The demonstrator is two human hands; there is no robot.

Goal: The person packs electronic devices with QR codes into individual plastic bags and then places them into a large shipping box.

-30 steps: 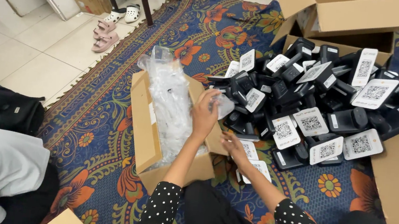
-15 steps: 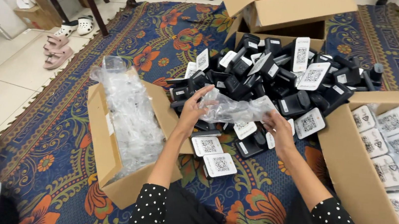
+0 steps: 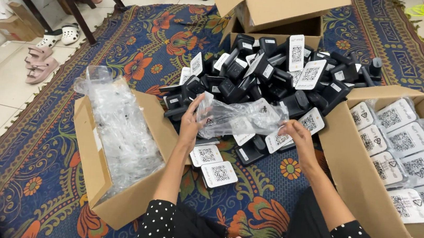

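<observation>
Patterned blue carpet (image 3: 42,132) with red flowers covers the floor, and on it a heap of black devices (image 3: 274,78) with white code cards sits at twelve o'clock from the person. Between the hands hangs a clear plastic bag (image 3: 238,117), just above the near edge of the heap. Its long axis runs nine to three o'clock, roughly level; I cannot tell which end is the mouth. The left hand (image 3: 190,122) has its grip pinched on the bag's nine o'clock end, and the right hand (image 3: 294,132) has its grip closed on the three o'clock end.

As a judgement: the film looks thin and slippery, so it could slide out of one pinch and sag onto the heap, or stretch and tear if pulled taut. Loose white cards (image 3: 215,165) lie at six o'clock, an open box of bags (image 3: 115,140) at nine, a box of bagged cards (image 3: 402,155) at three.
</observation>
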